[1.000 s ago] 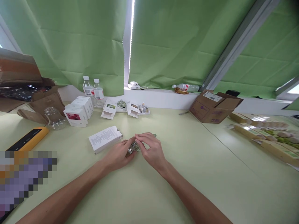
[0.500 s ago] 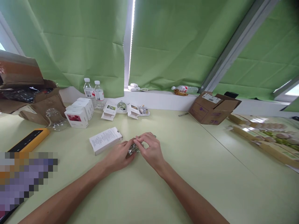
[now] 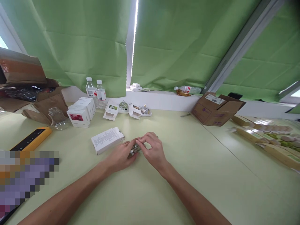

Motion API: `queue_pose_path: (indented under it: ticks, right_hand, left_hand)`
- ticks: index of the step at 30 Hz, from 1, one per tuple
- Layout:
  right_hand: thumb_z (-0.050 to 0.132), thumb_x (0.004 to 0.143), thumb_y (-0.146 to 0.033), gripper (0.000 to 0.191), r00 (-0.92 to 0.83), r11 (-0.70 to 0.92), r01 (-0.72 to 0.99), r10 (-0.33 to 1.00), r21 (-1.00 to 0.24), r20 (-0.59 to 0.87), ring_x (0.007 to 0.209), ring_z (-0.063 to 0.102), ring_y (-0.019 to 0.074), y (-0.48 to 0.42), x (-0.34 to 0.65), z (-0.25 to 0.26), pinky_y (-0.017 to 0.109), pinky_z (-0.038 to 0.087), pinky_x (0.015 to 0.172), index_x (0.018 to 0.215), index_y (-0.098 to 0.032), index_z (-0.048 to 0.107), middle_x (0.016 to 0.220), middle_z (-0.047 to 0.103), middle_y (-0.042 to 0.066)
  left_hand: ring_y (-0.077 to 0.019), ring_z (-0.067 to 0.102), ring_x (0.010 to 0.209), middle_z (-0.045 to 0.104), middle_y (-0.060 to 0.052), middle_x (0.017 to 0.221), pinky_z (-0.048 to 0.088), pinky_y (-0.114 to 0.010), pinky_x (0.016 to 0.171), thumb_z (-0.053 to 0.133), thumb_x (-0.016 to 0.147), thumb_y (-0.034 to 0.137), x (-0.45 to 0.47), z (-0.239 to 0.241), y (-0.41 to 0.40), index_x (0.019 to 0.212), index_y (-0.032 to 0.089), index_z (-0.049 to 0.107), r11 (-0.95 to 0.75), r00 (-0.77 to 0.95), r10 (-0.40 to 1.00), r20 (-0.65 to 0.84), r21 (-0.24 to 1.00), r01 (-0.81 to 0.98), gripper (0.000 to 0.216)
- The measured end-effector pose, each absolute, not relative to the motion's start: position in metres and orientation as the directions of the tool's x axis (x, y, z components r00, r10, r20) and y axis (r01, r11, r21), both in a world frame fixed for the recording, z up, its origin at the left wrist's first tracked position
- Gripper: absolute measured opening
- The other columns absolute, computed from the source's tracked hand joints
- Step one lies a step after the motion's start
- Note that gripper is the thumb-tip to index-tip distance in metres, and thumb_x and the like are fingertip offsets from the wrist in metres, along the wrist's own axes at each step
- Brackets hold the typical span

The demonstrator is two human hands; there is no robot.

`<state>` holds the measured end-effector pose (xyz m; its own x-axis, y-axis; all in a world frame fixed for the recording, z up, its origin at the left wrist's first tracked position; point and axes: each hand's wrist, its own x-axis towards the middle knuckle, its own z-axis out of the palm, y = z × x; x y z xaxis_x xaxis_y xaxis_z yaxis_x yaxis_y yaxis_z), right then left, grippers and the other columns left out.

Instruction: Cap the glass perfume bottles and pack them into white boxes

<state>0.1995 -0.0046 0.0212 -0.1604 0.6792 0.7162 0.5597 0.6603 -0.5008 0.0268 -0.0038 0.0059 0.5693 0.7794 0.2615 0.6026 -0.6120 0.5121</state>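
My left hand (image 3: 120, 155) and my right hand (image 3: 152, 150) meet over the pale green table (image 3: 145, 193), both pinching a small shiny clear-wrapped item (image 3: 135, 149) between the fingertips. What the item is cannot be made out; the fingers cover most of it. A white printed box (image 3: 107, 140) lies flat just left of my left hand.
White cartons (image 3: 81, 112), an empty glass jar (image 3: 57, 118) and two water bottles (image 3: 96, 91) stand at the back left. Small open boxes (image 3: 122, 110) lie behind. A brown cardboard box (image 3: 217, 108) sits at the right, trays of goods (image 3: 269, 134) beyond it, a yellow-edged device (image 3: 31, 139) at the left.
Both hands stay closed on the small item with only slight finger shifts. The view has drifted a little, so everything sits slightly further right.
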Motion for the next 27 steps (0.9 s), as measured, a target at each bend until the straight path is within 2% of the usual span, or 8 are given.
queue_pose_path:
  ticks: [7,20,27]
  right_hand:
    - [0.057,0.085,-0.013,0.014,-0.208,0.705,0.514,0.656,-0.490,0.726,0.088,0.059,0.0202,-0.0073,0.2014,0.0265,0.037,0.049,0.079,0.075,-0.023,0.055,0.087,0.065,0.004]
    - [0.060,0.085,-0.015,0.016,-0.157,0.651,0.534,0.704,-0.540,0.693,0.077,0.056,0.0185,-0.0059,0.1993,0.0257,0.034,0.048,0.071,0.071,-0.023,0.055,0.072,0.058,0.001]
    - [0.056,0.085,-0.012,0.014,-0.197,0.692,0.507,0.674,-0.515,0.712,0.090,0.058,0.0200,-0.0096,0.2002,0.0275,0.036,0.048,0.078,0.076,-0.023,0.055,0.089,0.063,0.004]
  left_hand:
    - [-0.0232,0.061,0.084,0.065,-0.007,0.099,0.043,-0.029,0.062,0.047,0.088,0.026,0.0273,0.0059,-0.0041,0.128,0.023,0.038,-0.609,0.567,0.783,0.256,0.498,0.617,0.041]
    - [-0.0227,0.062,0.085,0.065,-0.007,0.101,0.041,-0.027,0.062,0.047,0.089,0.025,0.0272,0.0070,-0.0041,0.126,0.023,0.039,-0.603,0.570,0.787,0.239,0.493,0.627,0.038]
    - [-0.0233,0.062,0.088,0.065,-0.008,0.103,0.042,-0.028,0.063,0.046,0.089,0.025,0.0272,0.0094,-0.0051,0.129,0.023,0.035,-0.609,0.576,0.781,0.243,0.499,0.617,0.042]
